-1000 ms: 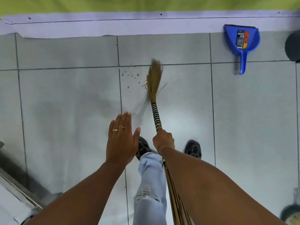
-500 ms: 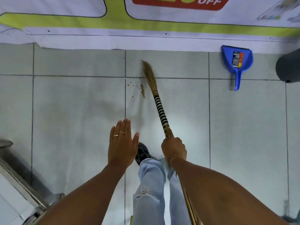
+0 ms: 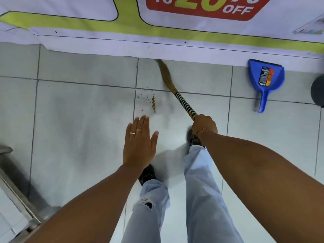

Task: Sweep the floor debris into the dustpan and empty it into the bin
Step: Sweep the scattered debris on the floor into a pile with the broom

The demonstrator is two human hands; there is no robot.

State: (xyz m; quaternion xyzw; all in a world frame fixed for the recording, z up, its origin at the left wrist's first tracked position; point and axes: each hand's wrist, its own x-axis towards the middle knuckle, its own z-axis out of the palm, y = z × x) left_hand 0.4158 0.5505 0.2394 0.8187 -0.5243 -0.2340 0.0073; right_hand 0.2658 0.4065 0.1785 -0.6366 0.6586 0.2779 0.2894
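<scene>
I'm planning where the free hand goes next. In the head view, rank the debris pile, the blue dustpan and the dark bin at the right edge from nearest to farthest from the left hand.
1. Debris pile: just beyond the left hand's fingers.
2. Blue dustpan: far right, by the banner.
3. Dark bin: right edge, past the dustpan.

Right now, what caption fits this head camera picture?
Right hand sweeps broom near crumbs; dustpan waits.
</scene>
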